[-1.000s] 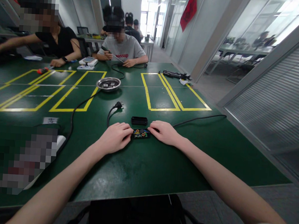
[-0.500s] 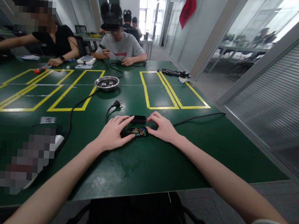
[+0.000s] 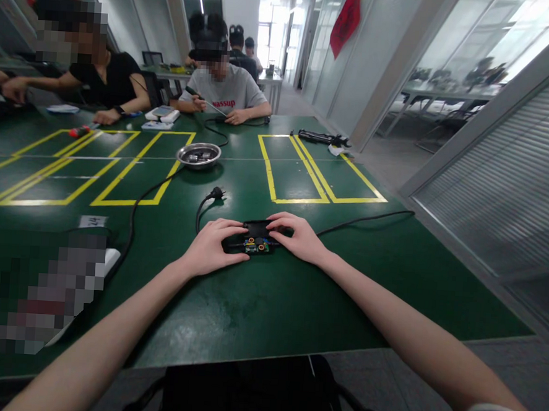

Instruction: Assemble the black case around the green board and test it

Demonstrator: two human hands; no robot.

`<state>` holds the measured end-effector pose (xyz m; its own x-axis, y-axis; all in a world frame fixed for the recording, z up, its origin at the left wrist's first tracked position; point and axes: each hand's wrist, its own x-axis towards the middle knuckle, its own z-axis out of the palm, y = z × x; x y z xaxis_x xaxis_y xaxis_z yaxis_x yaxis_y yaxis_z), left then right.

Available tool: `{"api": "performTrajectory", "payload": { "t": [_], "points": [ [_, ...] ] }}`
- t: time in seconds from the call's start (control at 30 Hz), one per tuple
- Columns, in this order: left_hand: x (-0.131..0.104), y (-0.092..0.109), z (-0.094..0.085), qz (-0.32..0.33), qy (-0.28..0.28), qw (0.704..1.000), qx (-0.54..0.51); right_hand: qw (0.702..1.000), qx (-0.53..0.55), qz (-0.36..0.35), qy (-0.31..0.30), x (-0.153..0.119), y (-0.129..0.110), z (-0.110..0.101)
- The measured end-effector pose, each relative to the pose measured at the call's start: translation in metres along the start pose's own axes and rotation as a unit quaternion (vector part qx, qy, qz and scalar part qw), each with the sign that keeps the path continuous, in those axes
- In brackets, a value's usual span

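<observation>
A black case half holding a circuit board (image 3: 257, 246) with round copper-coloured coils lies on the green table (image 3: 258, 316). Just behind it, a second black case half (image 3: 258, 228) is tilted up, its inside facing me. My left hand (image 3: 214, 245) grips the left end of that raised half between fingers and thumb area, its thumb by the board's near left corner. At the right end, my right hand (image 3: 298, 237) pinches the same raised half with thumb and forefinger. Cables run out from both sides of the board's case.
Behind my left hand lies a black plug (image 3: 216, 193). Farther back are a metal bowl (image 3: 198, 155) with small parts and a black tool (image 3: 322, 138). A blurred white-edged object (image 3: 108, 263) lies at left. Two people sit across the table.
The rear case half has gone from lying flat to tilted up, with both hands now on its ends. My right thumb has left the board's edge. The view has shifted slightly.
</observation>
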<state>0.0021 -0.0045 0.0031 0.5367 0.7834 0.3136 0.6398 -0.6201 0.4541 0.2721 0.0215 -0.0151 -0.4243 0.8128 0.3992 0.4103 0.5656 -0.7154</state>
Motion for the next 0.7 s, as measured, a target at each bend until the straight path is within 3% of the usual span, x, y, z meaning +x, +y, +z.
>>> {"api": "performTrajectory", "payload": {
  "t": [0.23, 0.7],
  "points": [
    [-0.0003, 0.0023, 0.0012, -0.031, 0.005, 0.999, -0.039, 0.994, 0.103, 0.032, 0.017, 0.0, 0.002, 0.0016],
    [-0.0013, 0.0004, 0.0039, -0.029, 0.017, 0.999, -0.026, 0.994, 0.103, 0.02, 0.009, 0.0006, 0.0016, 0.0025]
  ]
}}
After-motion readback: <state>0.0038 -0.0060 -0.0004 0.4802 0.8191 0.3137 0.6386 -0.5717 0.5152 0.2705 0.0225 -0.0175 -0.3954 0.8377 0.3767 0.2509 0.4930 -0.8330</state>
